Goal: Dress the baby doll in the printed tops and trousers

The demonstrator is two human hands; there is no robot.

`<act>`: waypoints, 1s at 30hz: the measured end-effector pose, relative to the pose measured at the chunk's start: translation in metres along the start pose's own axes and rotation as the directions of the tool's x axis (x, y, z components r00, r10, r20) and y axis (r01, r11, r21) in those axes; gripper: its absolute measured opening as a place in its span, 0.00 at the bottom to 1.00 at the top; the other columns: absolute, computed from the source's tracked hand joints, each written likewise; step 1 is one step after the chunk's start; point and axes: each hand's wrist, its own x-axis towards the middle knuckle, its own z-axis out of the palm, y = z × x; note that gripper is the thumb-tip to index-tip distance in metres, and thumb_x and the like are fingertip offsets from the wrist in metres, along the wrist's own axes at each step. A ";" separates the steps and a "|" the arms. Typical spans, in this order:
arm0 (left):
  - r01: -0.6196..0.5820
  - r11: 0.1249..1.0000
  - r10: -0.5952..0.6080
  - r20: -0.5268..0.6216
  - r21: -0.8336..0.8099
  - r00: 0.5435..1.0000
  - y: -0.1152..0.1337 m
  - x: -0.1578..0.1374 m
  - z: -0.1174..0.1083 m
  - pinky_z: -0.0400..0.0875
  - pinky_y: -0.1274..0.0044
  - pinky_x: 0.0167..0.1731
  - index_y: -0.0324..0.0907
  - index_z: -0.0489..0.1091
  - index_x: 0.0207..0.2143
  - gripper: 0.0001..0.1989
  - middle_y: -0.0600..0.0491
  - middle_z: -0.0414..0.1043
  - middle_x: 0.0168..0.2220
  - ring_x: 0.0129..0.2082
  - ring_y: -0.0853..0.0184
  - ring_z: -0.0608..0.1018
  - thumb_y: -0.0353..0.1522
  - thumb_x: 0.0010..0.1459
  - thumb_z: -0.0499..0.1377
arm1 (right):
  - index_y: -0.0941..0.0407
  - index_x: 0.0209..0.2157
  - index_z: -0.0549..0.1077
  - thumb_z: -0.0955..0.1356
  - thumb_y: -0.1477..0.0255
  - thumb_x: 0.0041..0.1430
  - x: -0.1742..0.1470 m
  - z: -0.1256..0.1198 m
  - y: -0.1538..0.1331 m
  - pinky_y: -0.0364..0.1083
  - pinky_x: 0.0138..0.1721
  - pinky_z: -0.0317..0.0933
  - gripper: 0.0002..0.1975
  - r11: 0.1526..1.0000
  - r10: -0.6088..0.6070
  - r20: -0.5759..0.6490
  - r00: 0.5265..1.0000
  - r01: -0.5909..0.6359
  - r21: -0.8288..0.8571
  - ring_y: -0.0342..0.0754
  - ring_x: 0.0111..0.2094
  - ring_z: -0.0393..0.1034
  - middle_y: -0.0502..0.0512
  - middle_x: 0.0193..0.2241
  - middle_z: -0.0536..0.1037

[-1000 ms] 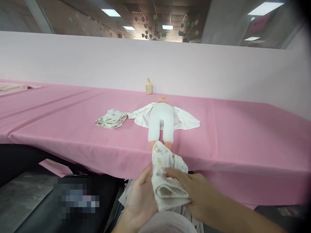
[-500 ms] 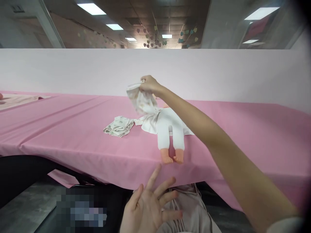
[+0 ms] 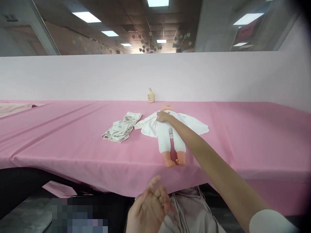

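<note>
A doll [image 3: 167, 158] lies on its back on the pink-covered table, feet toward me. It has white legs and body, with a white shirt [image 3: 198, 124] spread open beneath and around it. My right hand [image 3: 163, 116] reaches over the doll to its chest, fingers closed at the edge of the shirt's left side; the fingertips are partly hidden. Low in front of me, off the table, my left hand [image 3: 149, 205] is held palm up, fingers loosely apart and holding nothing. Left of the doll lie a folded patterned white cloth [image 3: 118, 131] and a smaller folded patterned piece [image 3: 132, 117] touching it.
A pale yellow pump bottle [image 3: 151, 96] stands at the back by the white wall [image 3: 97, 77]. Light pink fabric [image 3: 14, 109] lies at the far left of the pink table cover [image 3: 73, 129]. Below the front edge is a dark surface with a blurred-out patch.
My right hand has let go of the patterned cloth, which now rests folded beside the other one, and has come down to the doll's shirt. My left hand's fingers have curled slightly.
</note>
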 end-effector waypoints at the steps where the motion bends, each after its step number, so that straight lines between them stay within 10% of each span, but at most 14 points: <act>1: -0.035 0.999 0.035 -0.011 0.026 0.999 0.001 0.006 0.001 0.69 0.73 0.36 0.45 0.76 0.44 0.14 0.50 0.71 0.32 0.31 0.66 0.73 0.37 0.55 0.60 | 0.57 0.53 0.66 0.66 0.65 0.62 -0.006 0.002 0.010 0.58 0.50 0.63 0.20 0.999 0.023 0.002 1.000 -0.023 -0.026 0.54 0.51 0.66 0.60 0.53 0.67; 6: -0.291 0.928 0.315 -0.072 0.234 0.946 0.012 0.046 0.020 0.68 0.77 0.32 0.42 0.75 0.37 0.08 0.54 0.65 0.26 0.29 0.71 0.70 0.33 0.56 0.59 | 0.50 0.58 0.62 0.65 0.64 0.57 -0.020 0.010 0.035 0.76 0.55 0.42 0.26 0.988 0.138 0.030 0.990 -0.136 -0.069 0.64 0.64 0.43 0.58 0.63 0.56; 13: -0.357 0.690 0.407 0.070 0.630 0.911 0.049 0.186 0.052 0.69 0.75 0.41 0.39 0.72 0.36 0.08 0.51 0.72 0.37 0.38 0.67 0.74 0.30 0.53 0.58 | 0.51 0.48 0.67 0.64 0.66 0.57 -0.033 0.017 0.042 0.77 0.53 0.41 0.17 0.981 0.196 -0.072 0.978 -0.196 0.017 0.64 0.61 0.47 0.58 0.57 0.64; 15: -0.388 0.462 0.545 0.090 0.797 0.834 0.063 0.243 0.051 0.68 0.74 0.45 0.39 0.71 0.39 0.12 0.49 0.73 0.43 0.43 0.65 0.74 0.27 0.52 0.55 | 0.50 0.51 0.66 0.62 0.66 0.59 -0.040 0.015 0.043 0.76 0.54 0.42 0.18 0.977 0.211 -0.078 0.974 -0.209 0.036 0.67 0.62 0.43 0.59 0.59 0.61; 18: -0.129 -0.196 0.636 0.226 0.972 0.738 0.080 0.309 0.035 0.62 0.71 0.53 0.39 0.70 0.47 0.20 0.47 0.70 0.49 0.52 0.63 0.70 0.23 0.52 0.51 | 0.49 0.55 0.64 0.61 0.67 0.61 -0.048 0.012 0.045 0.75 0.54 0.43 0.20 0.970 0.242 -0.086 0.966 -0.240 0.035 0.68 0.64 0.39 0.57 0.61 0.58; 24: -0.010 -0.618 0.479 0.386 0.786 0.788 0.090 0.341 -0.009 0.53 0.64 0.57 0.48 0.68 0.53 0.19 0.47 0.64 0.53 0.56 0.60 0.65 0.31 0.63 0.47 | 0.48 0.54 0.64 0.60 0.70 0.60 -0.057 0.014 0.046 0.77 0.54 0.43 0.19 0.962 0.273 -0.120 0.954 -0.274 0.012 0.65 0.63 0.39 0.54 0.60 0.58; 30: 0.206 -0.678 0.545 0.294 0.706 0.785 0.109 0.336 -0.022 0.57 0.61 0.53 0.49 0.63 0.56 0.21 0.45 0.57 0.59 0.53 0.57 0.68 0.29 0.62 0.46 | 0.48 0.54 0.65 0.56 0.75 0.62 -0.058 0.030 0.035 0.75 0.55 0.40 0.21 0.955 0.271 -0.195 0.942 -0.289 -0.070 0.67 0.64 0.36 0.53 0.61 0.57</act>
